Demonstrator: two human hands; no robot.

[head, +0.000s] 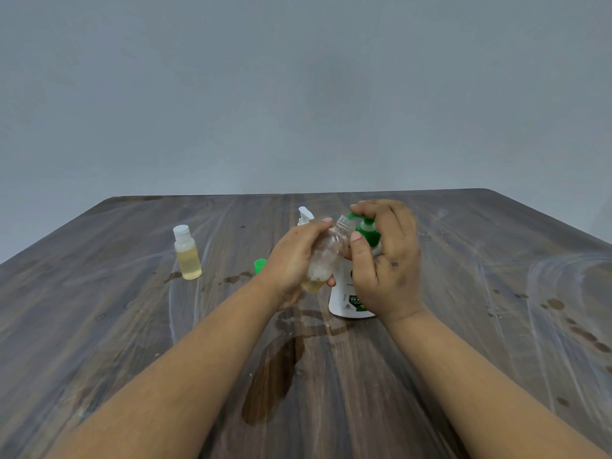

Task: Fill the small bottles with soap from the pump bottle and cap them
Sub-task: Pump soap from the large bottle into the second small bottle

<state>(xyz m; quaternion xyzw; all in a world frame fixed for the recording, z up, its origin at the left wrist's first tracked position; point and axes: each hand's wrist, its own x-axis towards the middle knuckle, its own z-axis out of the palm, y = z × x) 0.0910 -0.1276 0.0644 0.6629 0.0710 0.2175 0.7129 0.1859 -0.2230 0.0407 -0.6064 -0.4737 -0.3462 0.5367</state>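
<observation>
Small bottle tilted, uncapped, gripped in left hand, neck at green pump head.
Right hand curled over pump bottle, fingers on pump. Green cap just left of left hand; capped filled bottle farther left on table.

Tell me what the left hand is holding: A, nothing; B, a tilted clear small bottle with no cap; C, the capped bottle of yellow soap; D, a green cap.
B: the left hand grips an uncapped small bottle, tilted toward the green pump.
</observation>
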